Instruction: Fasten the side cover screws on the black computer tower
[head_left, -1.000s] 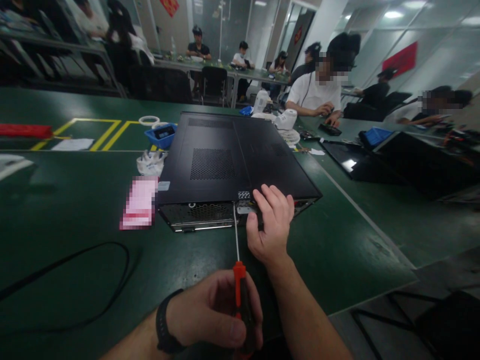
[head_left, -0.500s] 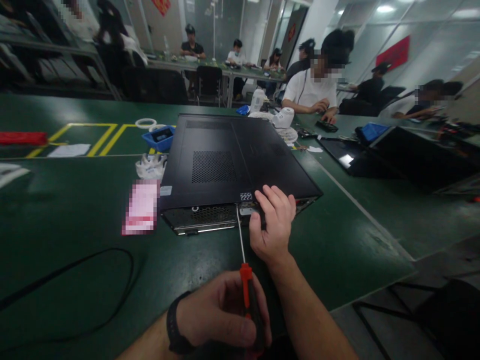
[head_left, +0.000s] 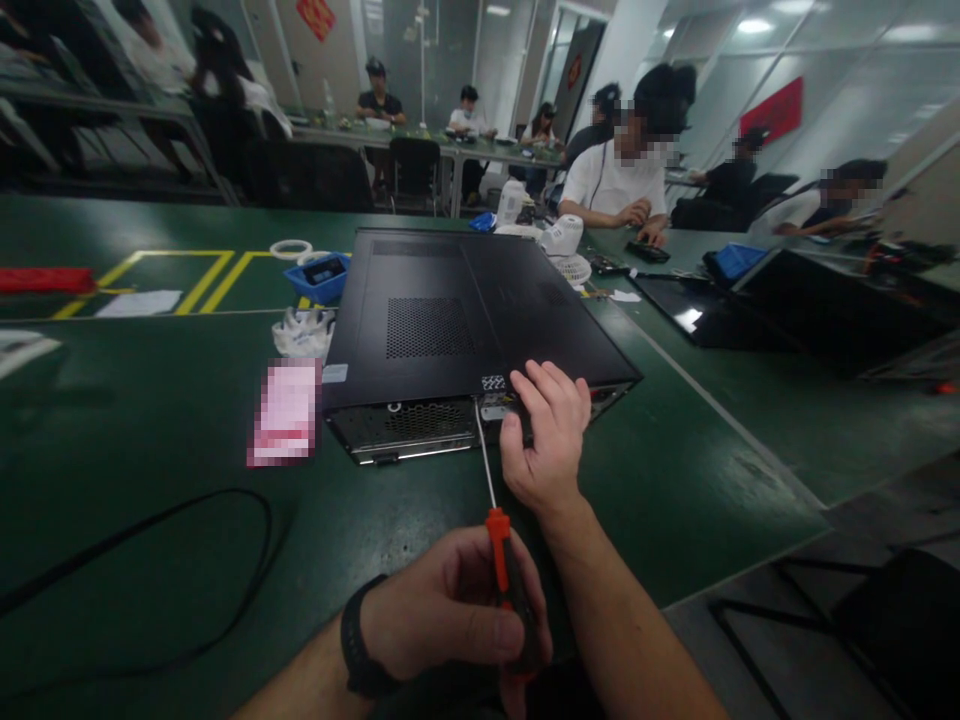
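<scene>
A black computer case [head_left: 465,310] lies flat on the green table [head_left: 150,420], its rear panel facing me. My left hand [head_left: 457,610], with a black wristband, is closed around the red and black handle of a long screwdriver [head_left: 499,545]. The thin shaft runs up to the case's rear edge near a small sticker. My right hand [head_left: 551,435] rests on the near edge of the case just right of the shaft's tip, fingers lying over the lid and thumb against the rear panel.
A pink pixelated card [head_left: 283,412], a crumpled white item [head_left: 302,332] and a blue tray [head_left: 324,275] lie left of the case. A black cable [head_left: 187,520] loops at near left. A small white fan [head_left: 564,245] and other cases [head_left: 825,310] stand right. Several people sit behind.
The view shifted slightly; the screwdriver handle and my left hand moved a little to the right and closer to the case. My right hand stays on the case's edge.
</scene>
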